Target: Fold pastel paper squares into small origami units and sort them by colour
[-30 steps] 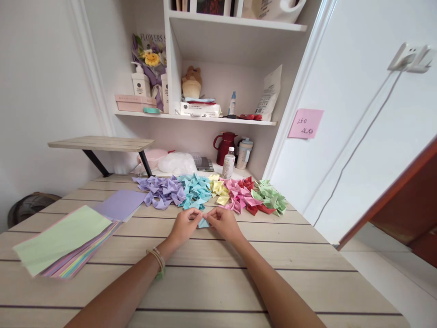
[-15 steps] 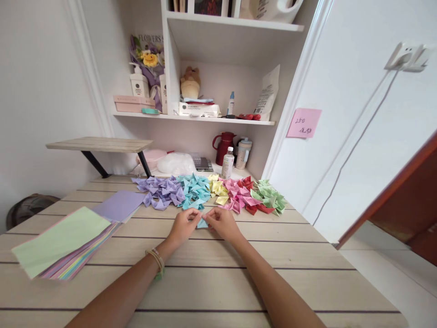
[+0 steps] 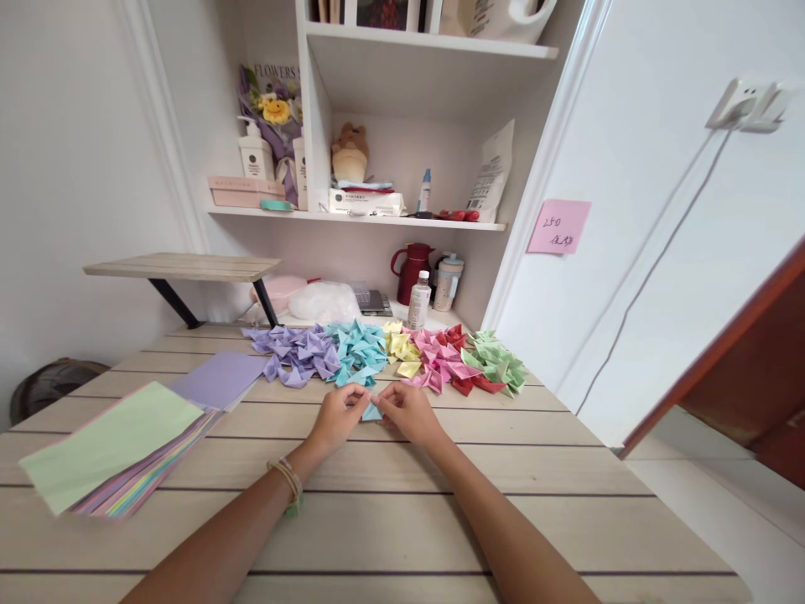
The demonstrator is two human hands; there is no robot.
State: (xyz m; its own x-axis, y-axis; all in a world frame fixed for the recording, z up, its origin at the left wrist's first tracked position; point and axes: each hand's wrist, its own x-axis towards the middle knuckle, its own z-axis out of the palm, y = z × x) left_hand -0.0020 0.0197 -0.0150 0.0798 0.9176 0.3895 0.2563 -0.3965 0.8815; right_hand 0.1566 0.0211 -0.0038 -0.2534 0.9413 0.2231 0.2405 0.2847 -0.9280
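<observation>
A small blue paper (image 3: 372, 413) — seemingly only part-folded — was pinched by the left hand (image 3: 341, 416) and right hand (image 3: 408, 411) toward the worktop's (image 3: 377, 524) far edge, while folded shapes (image 3: 358, 346), apparently finished, were heaped along that edge and sheets (image 3: 116, 440) were left unfolded by the left edge.

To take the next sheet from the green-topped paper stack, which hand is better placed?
The left hand, I'd judge: the green-topped paper stack lies on that side, nearer it than the right hand. Both hold the light-blue paper, though.
</observation>
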